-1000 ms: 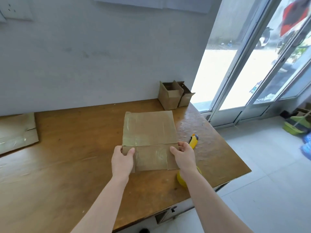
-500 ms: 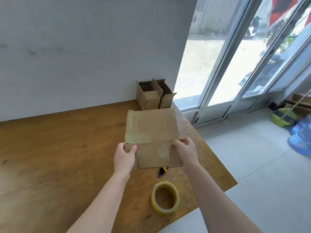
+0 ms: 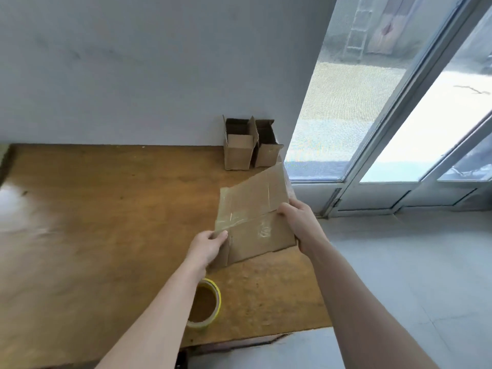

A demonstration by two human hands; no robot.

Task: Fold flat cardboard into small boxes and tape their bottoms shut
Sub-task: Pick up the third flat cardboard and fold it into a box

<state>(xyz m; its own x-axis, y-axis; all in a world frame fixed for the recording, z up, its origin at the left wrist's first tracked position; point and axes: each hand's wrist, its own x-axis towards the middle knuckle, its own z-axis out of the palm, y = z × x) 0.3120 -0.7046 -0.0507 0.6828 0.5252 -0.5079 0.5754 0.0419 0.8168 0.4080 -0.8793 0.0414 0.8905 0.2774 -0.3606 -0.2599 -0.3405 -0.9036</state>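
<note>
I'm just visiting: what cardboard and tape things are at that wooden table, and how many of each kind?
Folded boxes: 2
Flat cardboard sheet: 1
Tape roll: 1
Total: 4

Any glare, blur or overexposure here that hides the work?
Head view: the glass door panes are blown out white; glare washes the smeared far-left of the brown wooden table; the flat taped cardboard sheet, left hand and right hand read clearly.

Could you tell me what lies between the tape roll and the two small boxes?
The flat cardboard, held by the left hand and right hand, per the head view.
</note>
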